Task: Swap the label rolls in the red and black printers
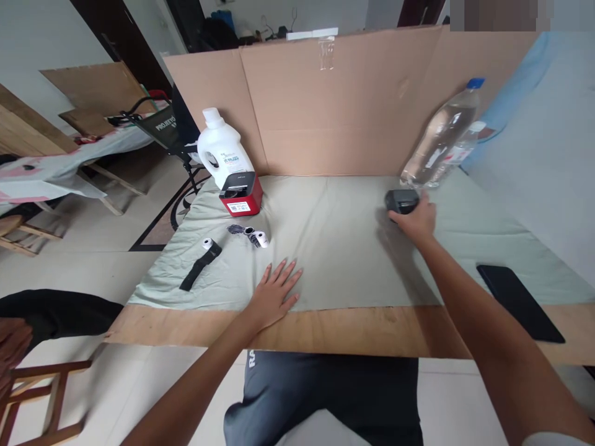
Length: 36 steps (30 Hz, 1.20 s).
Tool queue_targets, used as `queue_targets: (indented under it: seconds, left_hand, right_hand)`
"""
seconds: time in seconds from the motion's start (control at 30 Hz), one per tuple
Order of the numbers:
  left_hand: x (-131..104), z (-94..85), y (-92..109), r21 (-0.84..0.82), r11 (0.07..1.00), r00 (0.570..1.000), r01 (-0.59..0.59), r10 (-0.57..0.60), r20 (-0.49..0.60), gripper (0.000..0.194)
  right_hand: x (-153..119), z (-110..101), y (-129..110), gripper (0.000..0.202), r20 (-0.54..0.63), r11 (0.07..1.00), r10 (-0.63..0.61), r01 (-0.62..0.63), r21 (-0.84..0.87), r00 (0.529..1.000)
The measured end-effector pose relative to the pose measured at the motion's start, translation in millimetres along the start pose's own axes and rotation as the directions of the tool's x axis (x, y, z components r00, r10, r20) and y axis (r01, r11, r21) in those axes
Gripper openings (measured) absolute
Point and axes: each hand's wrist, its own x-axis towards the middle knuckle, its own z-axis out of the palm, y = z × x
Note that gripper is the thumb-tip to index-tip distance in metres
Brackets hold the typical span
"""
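My left hand (276, 290) lies flat near the table's front edge, fingers spread and nothing under them that I can see. At the right rear, my right hand (418, 218) grips a small black box-shaped device (402, 201), thumb on its near side; its exact kind is unclear. Just behind that device, a large clear bottle with a blue cap (446, 127) and a smaller clear bottle (458, 155) stand. Left of centre sits a red and black printer-like box (242, 195) with a white label. Small white paper rolls (263, 239) and a dark coiled cable (236, 229) lie before it.
A white detergent jug (227, 148) stands behind the red box. A black strap (199, 267) lies at the left, a black tablet (518, 300) at the right edge. Cardboard (344, 111) walls the back of the cloth-covered table (325, 210). Another person's hand (13, 341) shows far left.
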Motion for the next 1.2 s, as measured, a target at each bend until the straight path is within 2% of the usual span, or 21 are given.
queue_targets:
  seconds: [0.1, 0.2, 0.37, 0.63, 0.77, 1.0, 1.1, 1.2]
  left_hand:
    - [-0.6, 0.8, -0.3, -0.011, 1.0, 1.0, -0.004, 0.004, -0.007, 0.061]
    - [-1.1, 1.3, -1.0, -0.024, 1.0, 1.0, -0.005, 0.005, 0.005, 0.062]
    - [-1.8, 0.3, -1.2, -0.052, 0.999, 1.0, -0.01, 0.011, 0.02, 0.063]
    - [-2.5, 0.3, -1.4, -0.071, 0.997, 1.0, -0.005, 0.007, 0.021, 0.063]
    - [-2.2, 0.6, -2.0, -0.068, 0.998, 0.999, 0.003, -0.001, 0.034, 0.063]
    - [-0.7, 1.3, -1.4, -0.059, 0.998, 0.999, 0.01, -0.008, 0.039, 0.063]
    - [-2.2, 2.1, -1.8, -0.076, 0.997, 1.0, 0.011, -0.009, 0.028, 0.062]
    - [-5.1, -2.7, -1.8, -0.131, 0.991, 1.0, 0.002, 0.0, 0.019, 0.062]
  right_hand:
    - [-46.3, 27.2, -40.2, 0.115, 0.073, 0.996, -0.08, 0.076, 0.055, 0.994]
    - [-85.7, 54.7, -75.6, 0.113, 0.155, 0.997, -0.068, 0.063, 0.042, 0.986]
    - [-126.6, 86.7, -106.4, 0.11, 0.214, 0.999, -0.018, 0.009, 0.044, 0.977]
    - [-148.7, 111.5, -111.1, 0.097, 0.172, 1.0, -0.013, 0.013, -0.001, 0.985]
    - [-150.9, 116.9, -107.8, 0.102, 0.147, 0.999, 0.011, -0.006, -0.034, 0.989]
    - [-149.5, 121.2, -104.2, 0.112, 0.132, 0.997, -0.018, 0.028, -0.07, 0.991]
    - [-152.0, 120.3, -102.6, 0.114, 0.139, 0.992, -0.079, 0.091, -0.082, 0.987]
    - [-146.6, 115.7, -96.5, 0.112, 0.154, 0.986, -0.161, 0.167, -0.022, 0.975]
